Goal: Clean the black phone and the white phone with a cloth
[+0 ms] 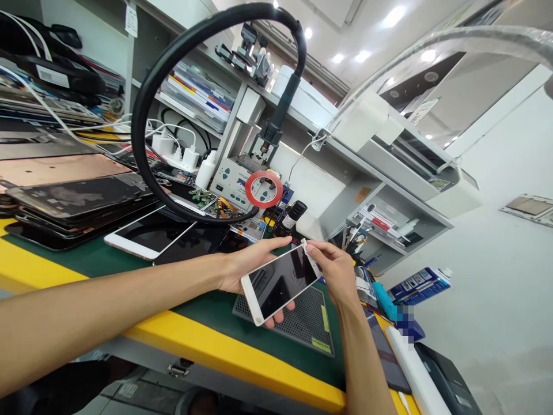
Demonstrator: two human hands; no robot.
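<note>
A white-framed smartphone (283, 279) with a dark, reflective screen faces up above the bench. My left hand (246, 262) supports it from below, the thumb along its far edge and fingertips showing past the near edge. At the phone's upper right end, the fingers of my right hand (334, 265) are pinched on the corner; whether something small sits between them is hidden. Under the phone lies a dark grey perforated mat (302, 323) with yellow labels. Another white-edged phone (151, 233) rests on the green bench mat to the left.
Stacked phone screens (73, 202) fill the left side. A thick black hose (142, 115) loops over the bench from a grey control unit (228, 178). A red tape ring (263, 189) and a black bottle (294, 216) stand behind my hands. The bench has a yellow edge (216, 351).
</note>
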